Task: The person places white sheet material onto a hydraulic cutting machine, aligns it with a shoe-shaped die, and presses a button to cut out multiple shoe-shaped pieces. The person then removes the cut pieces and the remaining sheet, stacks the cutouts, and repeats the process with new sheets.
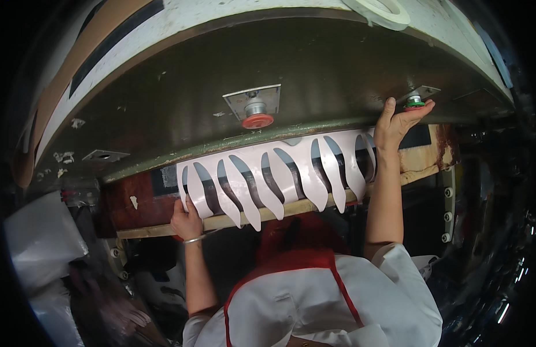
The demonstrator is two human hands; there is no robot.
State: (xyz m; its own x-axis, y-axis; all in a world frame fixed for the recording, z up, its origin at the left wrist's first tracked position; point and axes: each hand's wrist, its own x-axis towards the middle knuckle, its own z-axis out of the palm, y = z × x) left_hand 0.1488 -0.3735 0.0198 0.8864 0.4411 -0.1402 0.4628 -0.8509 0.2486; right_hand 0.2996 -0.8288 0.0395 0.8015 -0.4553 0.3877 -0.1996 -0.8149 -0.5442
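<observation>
Head view: left hand (187, 221) pinches the left end of a smooth pale-pink sheet (250, 162) with wavy leaf-shaped slots. Sheet's on a wood-edged ledge (146, 232), tongues overhanging. Right hand (398, 126) spread, fingers at a round green-and-red button (415, 104).

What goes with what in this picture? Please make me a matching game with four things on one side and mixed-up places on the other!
Things:
1. Left hand
2. Right hand
3. Red mushroom button
4. White tape roll

Places:
A. Below the metal plate on the dark green panel
B. At the left end of the pale cut-out sheet
C. On the white top surface, by the picture's upper edge
D. At the green-and-red button on the right

Right pairs: 1-B, 2-D, 3-A, 4-C
</observation>
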